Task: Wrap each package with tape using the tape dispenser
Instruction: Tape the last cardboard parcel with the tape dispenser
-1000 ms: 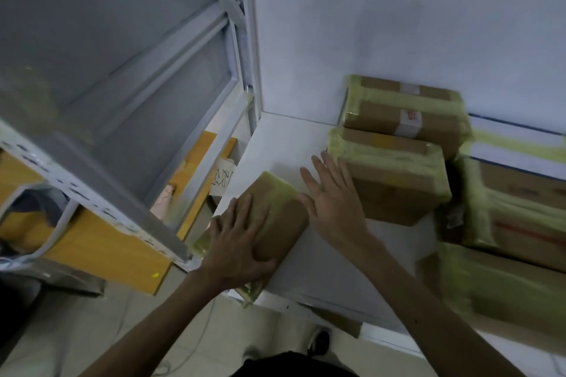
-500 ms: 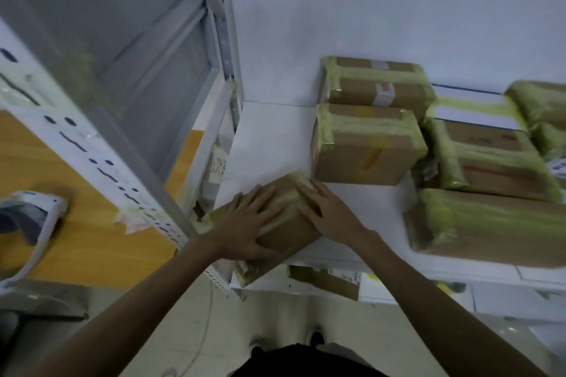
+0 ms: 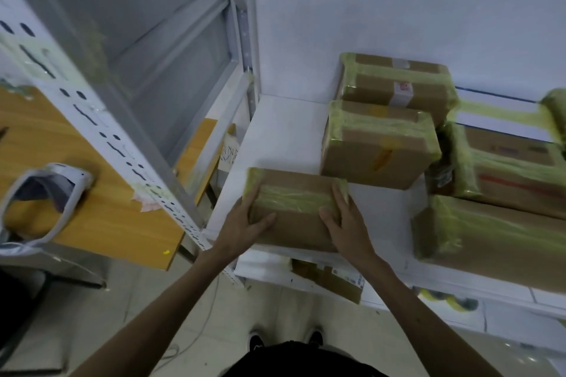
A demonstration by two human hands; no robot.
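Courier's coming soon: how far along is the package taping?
Done: the other packages on the shelf carry yellow-green tape. In hand: left hand and right hand grip a small package, also banded, at the shelf's front. Left: possibly the cardboard under the shelf; no dispenser shows.

Package (image 3: 294,211) swung from pointing 1 o'clock to lying 9-to-3 and slid toward 12, fully onto the shelf (image 3: 284,138). Left hand (image 3: 245,223) and right hand (image 3: 346,223) moved off its top to grip its ends.
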